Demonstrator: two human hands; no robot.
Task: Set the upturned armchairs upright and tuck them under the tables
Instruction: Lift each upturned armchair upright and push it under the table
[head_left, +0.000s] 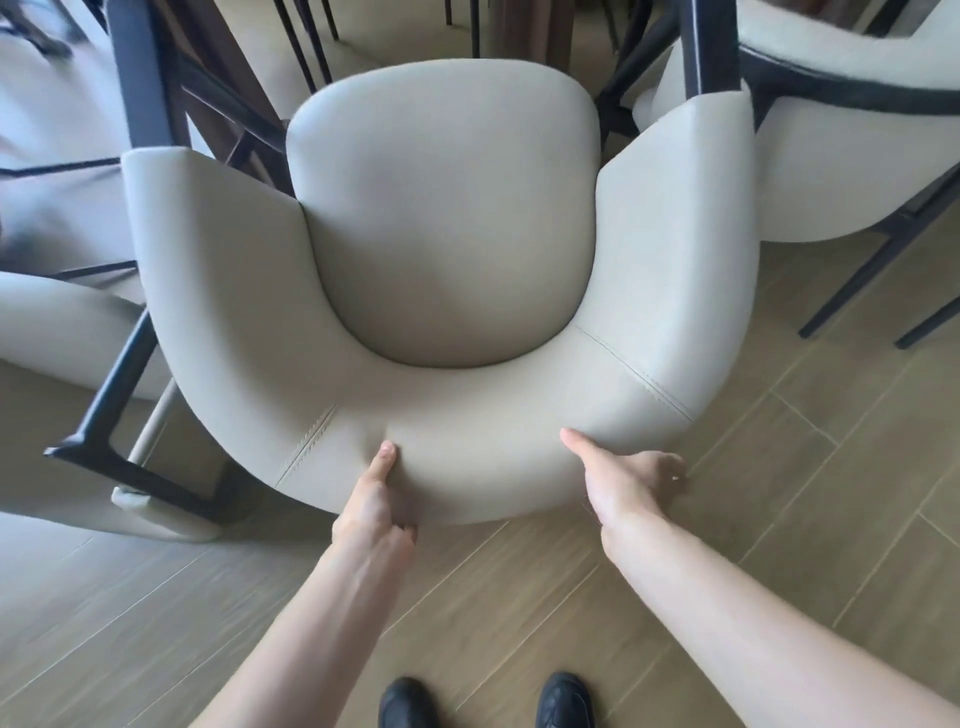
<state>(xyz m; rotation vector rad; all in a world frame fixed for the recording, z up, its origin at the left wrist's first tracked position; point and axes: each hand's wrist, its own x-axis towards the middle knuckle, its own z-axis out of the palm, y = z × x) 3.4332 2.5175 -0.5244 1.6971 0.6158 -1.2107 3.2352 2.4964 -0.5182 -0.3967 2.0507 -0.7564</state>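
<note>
A cream leather armchair with black legs stands upright right in front of me, its seat facing up and its curved backrest toward me. My left hand grips the top edge of the backrest, thumb pressed into the cushion and fingers wrapped behind. My right hand holds the same edge further right, thumb on top and fingers behind the back. The chair's front points at a dark wooden table leg at the top of the view.
Another cream armchair lies tipped over at the left, its black legs jutting toward me. A third armchair stands close on the right, black legs splayed. More thin chair legs crowd the top. Wood-plank floor lies around my black shoes.
</note>
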